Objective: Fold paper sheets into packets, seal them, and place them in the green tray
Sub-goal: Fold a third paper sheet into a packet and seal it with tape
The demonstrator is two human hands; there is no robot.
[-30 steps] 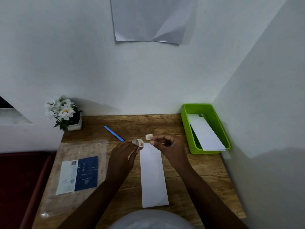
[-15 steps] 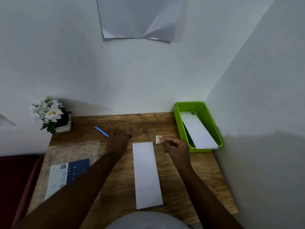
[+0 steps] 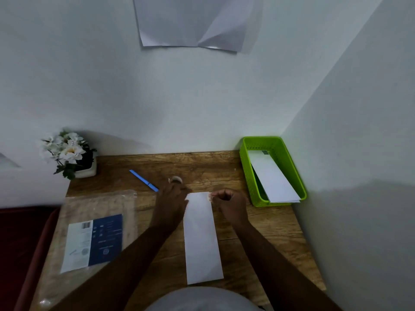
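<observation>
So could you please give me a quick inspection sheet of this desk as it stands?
Surface: wooden desk, in a wall corner.
Job's things: folded paper packet flat at centre; tape roll on the desk beyond it; green tray at right holds white packets.
Clutter: blue pen; plastic sleeve with printed card; flower pot.
Hands: left hand at the packet's top-left corner; right hand pinches a tape piece at the top-right corner.
Cables: nothing seen.
Surroundings: paper sheet on the wall.
</observation>
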